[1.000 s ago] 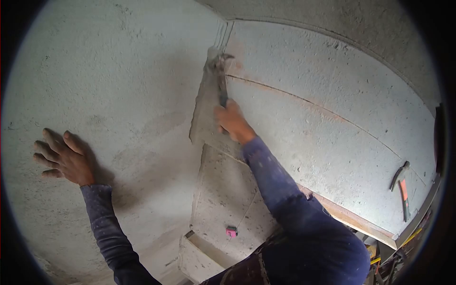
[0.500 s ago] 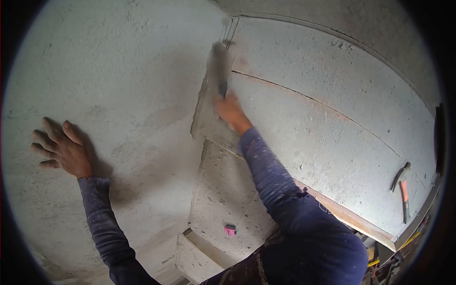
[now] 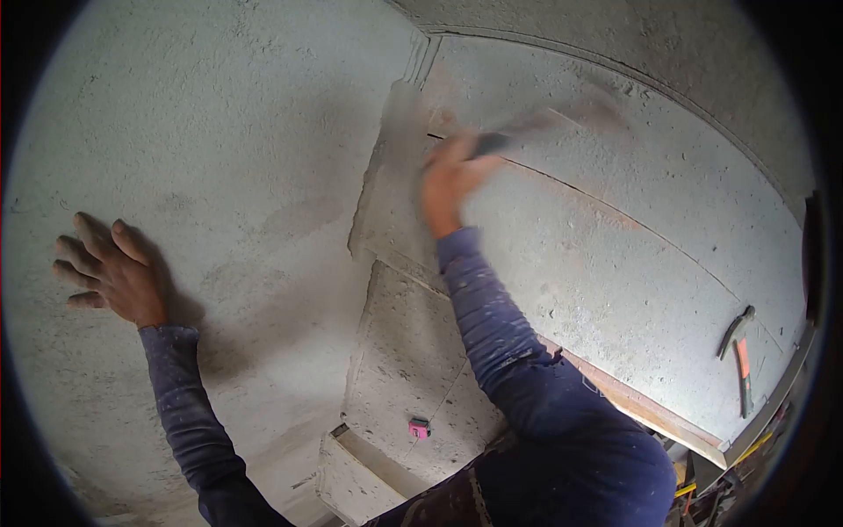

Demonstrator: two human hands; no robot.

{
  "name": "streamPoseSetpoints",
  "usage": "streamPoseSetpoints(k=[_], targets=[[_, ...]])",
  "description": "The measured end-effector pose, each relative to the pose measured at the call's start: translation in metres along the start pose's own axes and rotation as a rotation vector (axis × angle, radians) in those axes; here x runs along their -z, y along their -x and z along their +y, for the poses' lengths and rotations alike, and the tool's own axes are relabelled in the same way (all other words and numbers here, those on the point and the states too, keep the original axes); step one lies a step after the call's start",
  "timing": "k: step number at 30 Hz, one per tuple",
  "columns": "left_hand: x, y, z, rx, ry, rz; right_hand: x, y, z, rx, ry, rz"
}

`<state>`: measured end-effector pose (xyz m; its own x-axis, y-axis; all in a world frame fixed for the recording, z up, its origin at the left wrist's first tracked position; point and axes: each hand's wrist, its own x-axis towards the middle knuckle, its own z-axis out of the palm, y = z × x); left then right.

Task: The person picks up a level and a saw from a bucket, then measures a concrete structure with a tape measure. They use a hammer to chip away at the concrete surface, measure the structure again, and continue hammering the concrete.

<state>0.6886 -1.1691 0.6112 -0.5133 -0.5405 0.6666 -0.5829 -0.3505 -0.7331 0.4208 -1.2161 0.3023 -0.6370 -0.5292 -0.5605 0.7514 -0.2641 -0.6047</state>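
My left hand [image 3: 118,277] lies flat on the pale plastered wall [image 3: 263,176], fingers spread. My right hand [image 3: 452,184] is closed round the handle of a black-handled tool [image 3: 492,145]. Its long head points up and to the right over the pale panel surface and is smeared by motion, so its exact kind I cannot tell. Just left of this hand runs the grey, rough-edged strip [image 3: 384,198] at the corner where wall and panels meet. A dark joint [image 3: 571,183] between panels passes close by the fist.
A claw hammer [image 3: 743,360] with an orange and dark handle lies at the right on the panels. On the speckled ledge [image 3: 413,351] below sits a small pink and black object [image 3: 419,428]. A wooden edge strip [image 3: 650,404] and assorted tools appear at the lower right.
My right hand has swung the tool from pointing up along the corner to pointing right across the panels. The left hand stays pressed to the wall.
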Motion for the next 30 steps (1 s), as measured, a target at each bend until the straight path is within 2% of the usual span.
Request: streamPoseSetpoints(k=[1, 2, 3, 5, 7, 11, 12, 14, 15, 16, 17, 18, 20, 22, 24, 26, 27, 29, 30], targets=[[0.001, -0.002, -0.001, -0.006, 0.01, 0.005, 0.015, 0.008, 0.024, -0.487, 0.394, -0.401], [0.0, 0.0, -0.001, -0.003, 0.012, 0.006, 0.03, 0.017, 0.047, -0.712, 0.701, -0.853], [0.0, 0.0, -0.001, -0.006, 0.009, 0.005, 0.04, 0.01, 0.023, -0.703, 0.7, -0.855], [0.003, -0.001, 0.003, -0.009, 0.018, -0.005, 0.072, 0.006, -0.011, -0.481, 0.617, -0.737], [0.003, -0.002, 0.005, -0.001, 0.012, -0.001, 0.079, 0.009, -0.069, -0.396, 0.264, -0.611], [0.005, -0.002, 0.006, -0.029, 0.023, 0.007, 0.048, -0.024, -0.107, 0.469, -0.232, -0.347], [0.004, -0.002, 0.006, -0.029, 0.021, 0.02, 0.032, -0.039, -0.094, 0.469, -0.235, -0.348], [0.0, -0.001, 0.002, -0.034, 0.0, 0.007, 0.004, -0.048, -0.053, 0.523, -0.323, 0.046], [0.001, 0.0, -0.001, -0.036, -0.018, -0.003, -0.01, -0.011, -0.011, 0.252, -0.106, 0.1], [0.004, 0.001, -0.007, -0.045, -0.017, -0.004, 0.011, 0.0, 0.016, -0.074, 0.129, -0.129], [0.003, 0.001, -0.01, -0.047, -0.014, -0.015, 0.032, 0.01, 0.044, -0.344, 0.627, -0.557], [-0.002, 0.0, -0.005, -0.018, -0.013, -0.008, 0.053, 0.02, 0.072, -0.412, 0.96, -1.013], [-0.001, -0.003, 0.002, -0.012, 0.014, 0.001, 0.075, 0.018, -0.003, -0.62, 0.883, -1.03], [0.008, -0.002, 0.006, -0.019, 0.025, -0.015, 0.088, 0.034, -0.045, -0.549, 0.556, -0.731], [0.009, -0.003, 0.006, -0.028, 0.018, -0.019, 0.083, 0.025, -0.072, -0.306, 0.202, -0.591], [0.008, -0.002, 0.009, -0.036, 0.021, -0.016, 0.055, -0.001, -0.084, 0.159, -0.074, -0.329], [0.008, -0.003, 0.012, -0.021, 0.03, -0.016, 0.04, -0.018, -0.075, 0.166, -0.082, -0.324], [0.006, -0.003, 0.01, -0.005, 0.028, -0.019, 0.016, -0.039, -0.053, 0.385, -0.353, 0.002], [0.002, -0.003, 0.006, -0.016, 0.022, -0.019, 0.002, -0.012, -0.012, 0.263, -0.117, 0.087]])
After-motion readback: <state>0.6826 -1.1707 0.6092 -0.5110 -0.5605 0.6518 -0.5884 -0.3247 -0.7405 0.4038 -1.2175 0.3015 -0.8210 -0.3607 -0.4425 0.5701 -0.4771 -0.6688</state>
